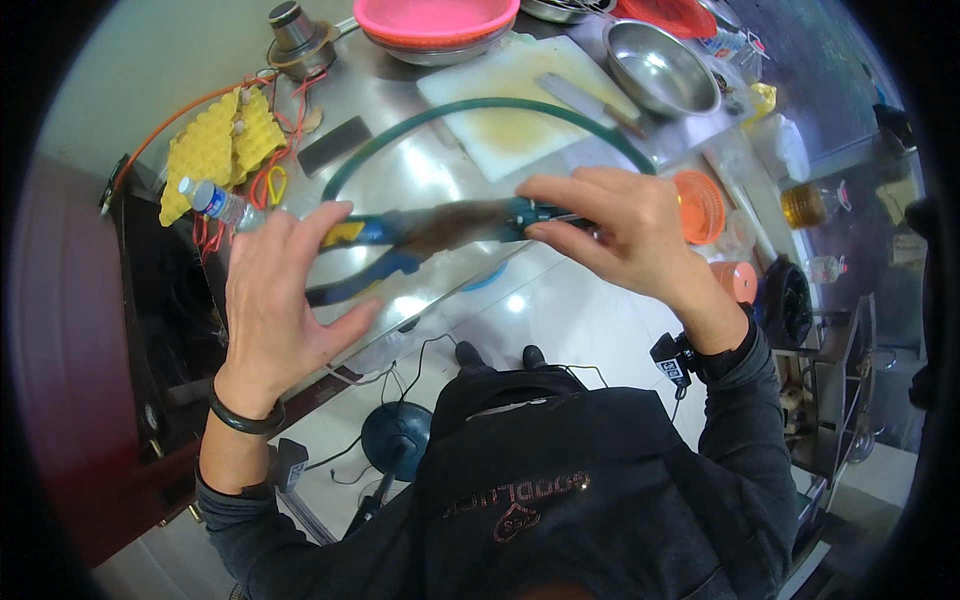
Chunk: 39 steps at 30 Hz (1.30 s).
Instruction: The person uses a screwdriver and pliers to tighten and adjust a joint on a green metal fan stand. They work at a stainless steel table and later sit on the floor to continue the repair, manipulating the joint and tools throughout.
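Upside-down reddish lettering (520, 493) and a small heart-shaped emblem (517, 522) on the person's black garment (600, 450)

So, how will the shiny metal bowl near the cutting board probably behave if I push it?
The metal bowl should stay stiff, as its wall looks like metal, not soft plastic. It looks empty and thin-rimmed, so it is probably light for its size and may slide easily. Its smooth, shiny surface could feel slippery to grip.

Passage over steel counter (400, 172) inside green hose's (500, 103) arch; hose bars far side, blurred tool (450, 228) near side
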{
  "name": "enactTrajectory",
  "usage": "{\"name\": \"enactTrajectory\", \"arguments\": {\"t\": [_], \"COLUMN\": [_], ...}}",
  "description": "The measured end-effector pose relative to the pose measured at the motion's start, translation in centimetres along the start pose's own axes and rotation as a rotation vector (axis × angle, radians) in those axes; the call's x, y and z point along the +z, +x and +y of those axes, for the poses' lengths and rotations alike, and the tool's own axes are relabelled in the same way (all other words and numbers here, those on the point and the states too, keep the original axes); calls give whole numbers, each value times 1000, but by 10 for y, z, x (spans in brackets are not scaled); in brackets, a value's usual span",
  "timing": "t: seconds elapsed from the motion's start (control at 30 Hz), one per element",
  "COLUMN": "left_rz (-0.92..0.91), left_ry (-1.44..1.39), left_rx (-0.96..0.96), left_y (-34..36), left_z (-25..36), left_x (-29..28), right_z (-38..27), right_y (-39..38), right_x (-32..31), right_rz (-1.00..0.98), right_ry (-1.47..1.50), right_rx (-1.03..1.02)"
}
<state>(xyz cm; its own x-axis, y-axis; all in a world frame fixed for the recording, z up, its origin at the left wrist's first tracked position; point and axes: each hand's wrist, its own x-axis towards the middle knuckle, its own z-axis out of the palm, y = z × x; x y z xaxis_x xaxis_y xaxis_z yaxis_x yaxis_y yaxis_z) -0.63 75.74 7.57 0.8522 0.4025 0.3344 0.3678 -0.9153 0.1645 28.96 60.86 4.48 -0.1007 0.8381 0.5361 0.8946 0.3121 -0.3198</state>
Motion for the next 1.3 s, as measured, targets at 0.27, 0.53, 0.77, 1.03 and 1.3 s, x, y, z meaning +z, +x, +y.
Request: {"name": "enactTrajectory", "arguments": {"t": [0.27,0.53,0.77,1.03,1.3], "left_rz": [-92,-2,-12,27,-19], "left_ry": [-434,-637,-616,-562,-497], "left_rx": [-384,-229,-196,-146,-184], "left_y": [6,21,58,79,89], "left_z": [2,-13,31,89,139], "left_x": [44,80,36,9,-1], "right_z": [16,4,-3,0,13], "right_y": [-7,12,15,-21,-58], "right_x": [4,-5,-59,-89,-115], "right_rz": [-23,-78,16,48,37], "right_ry": [3,-20,-99,48,56], "right_rx": [53,26,-62,42,68]}}
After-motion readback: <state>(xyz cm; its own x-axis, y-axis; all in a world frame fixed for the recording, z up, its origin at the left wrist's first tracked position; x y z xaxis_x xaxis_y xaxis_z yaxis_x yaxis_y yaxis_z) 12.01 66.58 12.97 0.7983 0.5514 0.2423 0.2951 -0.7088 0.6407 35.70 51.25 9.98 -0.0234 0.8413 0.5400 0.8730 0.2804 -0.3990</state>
